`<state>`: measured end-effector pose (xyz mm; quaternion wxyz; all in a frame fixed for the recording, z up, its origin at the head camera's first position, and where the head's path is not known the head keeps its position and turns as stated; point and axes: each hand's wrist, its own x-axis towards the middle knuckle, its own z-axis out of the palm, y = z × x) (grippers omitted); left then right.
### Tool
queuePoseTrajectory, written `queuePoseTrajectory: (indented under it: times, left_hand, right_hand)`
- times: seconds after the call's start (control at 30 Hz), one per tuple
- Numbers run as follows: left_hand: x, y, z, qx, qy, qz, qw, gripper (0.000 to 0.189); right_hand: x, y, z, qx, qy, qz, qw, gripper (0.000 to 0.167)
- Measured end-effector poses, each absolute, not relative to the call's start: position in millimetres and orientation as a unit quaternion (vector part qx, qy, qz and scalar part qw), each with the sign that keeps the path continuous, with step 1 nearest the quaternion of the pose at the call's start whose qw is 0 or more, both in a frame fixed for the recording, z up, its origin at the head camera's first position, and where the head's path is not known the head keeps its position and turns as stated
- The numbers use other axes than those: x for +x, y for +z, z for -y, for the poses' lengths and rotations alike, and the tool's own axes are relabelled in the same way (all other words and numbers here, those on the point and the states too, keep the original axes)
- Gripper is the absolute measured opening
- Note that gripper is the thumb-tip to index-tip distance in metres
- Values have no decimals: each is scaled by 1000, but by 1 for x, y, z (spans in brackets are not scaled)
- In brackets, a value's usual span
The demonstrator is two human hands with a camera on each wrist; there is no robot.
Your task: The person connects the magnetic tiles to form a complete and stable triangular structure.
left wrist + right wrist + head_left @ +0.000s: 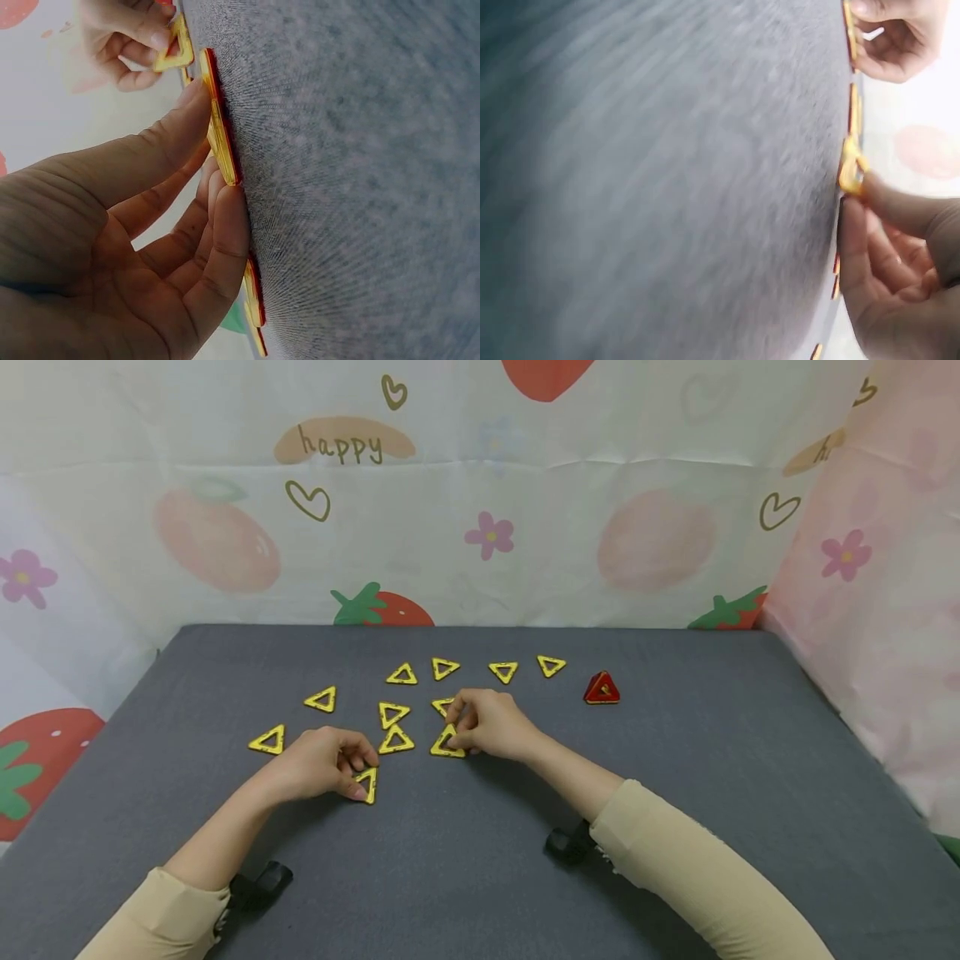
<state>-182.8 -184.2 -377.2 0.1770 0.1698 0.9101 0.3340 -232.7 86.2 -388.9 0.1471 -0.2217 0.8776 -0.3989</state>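
Observation:
My left hand (322,764) pinches a yellow triangular magnetic tile (372,787) by its edges, between thumb and fingers; the tile (225,154) lies low against the cloth in the left wrist view. Further right, my right hand (495,724) pinches another hollow yellow triangle (446,752) at its right side. This second tile (166,64) looks tilted up off the cloth in the left wrist view and is blurred in the right wrist view. Just behind it, a third triangle (439,703) is partly hidden by my right fingers. Two triangles (395,748) lie nearly tip to edge between my hands.
Several loose yellow triangles (504,677) form a row at the back of the grey cloth-covered table (465,877). Two more (267,747) lie at the left. A red pyramid-shaped piece (602,692) stands at the back right. A printed curtain (525,585) hangs behind.

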Motion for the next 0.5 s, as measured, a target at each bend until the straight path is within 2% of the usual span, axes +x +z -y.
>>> queuePoseTrajectory:
  times: [0.27,0.5]
  left_hand:
    - [-182,-377,184,174,332,-910,175,31]
    - [-181,-377,184,176,330,-910,176,31]
  right_hand:
    - [-214,-379,-99,-249,-399,-846,250,19]
    - [-189,-376,-110,-267,-391,-836,277,17]
